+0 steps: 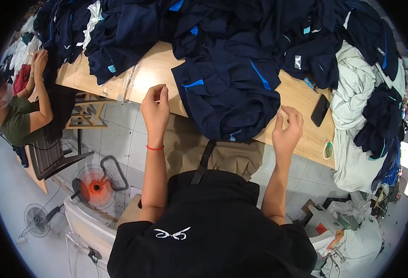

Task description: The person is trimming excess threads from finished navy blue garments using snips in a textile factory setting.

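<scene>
Between my hands a crumpled navy garment with bright blue strips lies on the wooden table, its near part bulging over the front edge. My left hand is raised left of the garment, apart from it, with thumb and fingertips drawn together in a pinch. Just right of the garment is my right hand, its fingers curled and the thumb close to the forefinger. Anything thin held in either pinch is too small to make out.
Heaped navy garments line the table's far side. At right are a black phone, a small blue-handled tool, a little round dish and pale cloth. A co-worker sits at left, near a fan.
</scene>
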`<action>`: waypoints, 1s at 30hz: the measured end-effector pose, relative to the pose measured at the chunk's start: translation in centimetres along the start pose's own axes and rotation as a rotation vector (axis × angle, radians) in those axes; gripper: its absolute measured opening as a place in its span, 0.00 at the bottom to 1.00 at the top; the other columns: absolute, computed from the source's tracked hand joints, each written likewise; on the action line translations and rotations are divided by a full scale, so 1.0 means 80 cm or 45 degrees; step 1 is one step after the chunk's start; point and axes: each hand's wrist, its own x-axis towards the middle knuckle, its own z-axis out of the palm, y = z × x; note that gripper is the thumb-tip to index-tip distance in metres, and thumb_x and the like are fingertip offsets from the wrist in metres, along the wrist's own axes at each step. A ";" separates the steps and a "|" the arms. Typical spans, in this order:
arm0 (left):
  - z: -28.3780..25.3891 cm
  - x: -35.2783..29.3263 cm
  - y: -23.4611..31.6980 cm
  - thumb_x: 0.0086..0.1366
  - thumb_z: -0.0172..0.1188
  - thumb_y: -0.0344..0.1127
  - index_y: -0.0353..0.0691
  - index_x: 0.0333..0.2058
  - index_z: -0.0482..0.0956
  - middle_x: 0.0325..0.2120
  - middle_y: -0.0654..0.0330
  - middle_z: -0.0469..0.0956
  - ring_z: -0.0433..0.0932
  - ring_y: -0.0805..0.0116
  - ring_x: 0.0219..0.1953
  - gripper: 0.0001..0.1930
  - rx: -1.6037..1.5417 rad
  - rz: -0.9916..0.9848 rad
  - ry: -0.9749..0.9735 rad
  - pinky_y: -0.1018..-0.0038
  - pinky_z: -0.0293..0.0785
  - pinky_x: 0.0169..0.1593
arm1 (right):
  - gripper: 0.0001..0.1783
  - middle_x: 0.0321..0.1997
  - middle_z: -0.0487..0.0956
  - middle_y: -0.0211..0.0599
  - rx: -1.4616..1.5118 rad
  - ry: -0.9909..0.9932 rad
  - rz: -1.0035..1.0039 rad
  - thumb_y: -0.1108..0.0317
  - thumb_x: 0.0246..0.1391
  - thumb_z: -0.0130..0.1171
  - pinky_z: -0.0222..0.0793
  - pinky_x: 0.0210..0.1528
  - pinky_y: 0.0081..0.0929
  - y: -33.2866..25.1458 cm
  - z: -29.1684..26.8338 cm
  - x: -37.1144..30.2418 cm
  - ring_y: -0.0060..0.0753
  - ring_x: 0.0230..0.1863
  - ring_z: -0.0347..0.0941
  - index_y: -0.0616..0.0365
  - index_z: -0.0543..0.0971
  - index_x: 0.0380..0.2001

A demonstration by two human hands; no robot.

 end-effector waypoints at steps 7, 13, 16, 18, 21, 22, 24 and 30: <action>0.095 0.089 0.042 0.59 0.77 0.46 0.28 0.40 0.82 0.35 0.40 0.85 0.85 0.40 0.38 0.24 0.435 0.415 0.014 0.55 0.81 0.44 | 0.07 0.39 0.84 0.42 0.519 -0.011 -0.233 0.77 0.55 0.71 0.77 0.44 0.37 -0.100 0.094 0.034 0.46 0.40 0.79 0.62 0.86 0.38; 0.101 0.077 0.026 0.59 0.73 0.38 0.28 0.34 0.84 0.27 0.41 0.85 0.86 0.38 0.34 0.15 0.605 0.363 -0.060 0.56 0.83 0.43 | 0.11 0.37 0.84 0.44 0.032 -0.130 -0.551 0.70 0.53 0.74 0.78 0.44 0.43 -0.089 0.189 0.089 0.51 0.41 0.81 0.62 0.87 0.39; 0.077 0.061 0.018 0.67 0.65 0.36 0.30 0.38 0.86 0.32 0.48 0.89 0.90 0.50 0.39 0.12 -0.086 -0.204 -0.142 0.60 0.84 0.50 | 0.07 0.31 0.86 0.42 0.652 -0.265 -0.142 0.70 0.62 0.68 0.78 0.39 0.35 -0.084 0.188 0.091 0.46 0.35 0.83 0.64 0.87 0.37; 0.046 0.055 0.020 0.70 0.60 0.37 0.31 0.42 0.85 0.39 0.49 0.89 0.88 0.53 0.45 0.13 -0.990 -0.499 -0.422 0.59 0.82 0.56 | 0.11 0.49 0.89 0.38 1.569 -0.452 0.797 0.65 0.72 0.62 0.78 0.56 0.41 -0.056 0.156 0.093 0.42 0.47 0.85 0.60 0.86 0.47; -0.017 0.029 -0.002 0.76 0.50 0.38 0.32 0.53 0.81 0.55 0.49 0.85 0.82 0.54 0.59 0.18 -2.376 -0.778 -0.814 0.57 0.74 0.68 | 0.16 0.57 0.86 0.45 2.523 -0.369 1.256 0.62 0.77 0.50 0.75 0.65 0.53 -0.048 0.069 0.090 0.47 0.58 0.82 0.60 0.79 0.56; -0.026 0.016 0.003 0.76 0.50 0.41 0.31 0.54 0.80 0.52 0.48 0.86 0.84 0.52 0.55 0.20 -2.193 -0.791 -0.678 0.53 0.76 0.67 | 0.16 0.55 0.86 0.45 2.770 -0.508 1.216 0.60 0.78 0.50 0.76 0.64 0.51 -0.023 0.056 0.079 0.45 0.57 0.82 0.60 0.79 0.54; -0.042 -0.015 0.025 0.74 0.51 0.39 0.28 0.55 0.79 0.52 0.46 0.85 0.84 0.49 0.56 0.21 -2.200 -0.631 -0.673 0.52 0.76 0.66 | 0.17 0.53 0.86 0.44 3.003 -0.638 1.193 0.59 0.78 0.49 0.77 0.62 0.49 0.003 0.033 0.052 0.44 0.55 0.82 0.60 0.80 0.52; -0.053 -0.039 0.020 0.73 0.49 0.39 0.32 0.46 0.73 0.43 0.41 0.85 0.85 0.48 0.50 0.14 -2.351 -0.355 -0.795 0.51 0.78 0.62 | 0.12 0.35 0.80 0.32 2.408 -0.385 0.886 0.60 0.80 0.45 0.78 0.54 0.37 -0.031 -0.020 0.004 0.32 0.43 0.81 0.55 0.70 0.42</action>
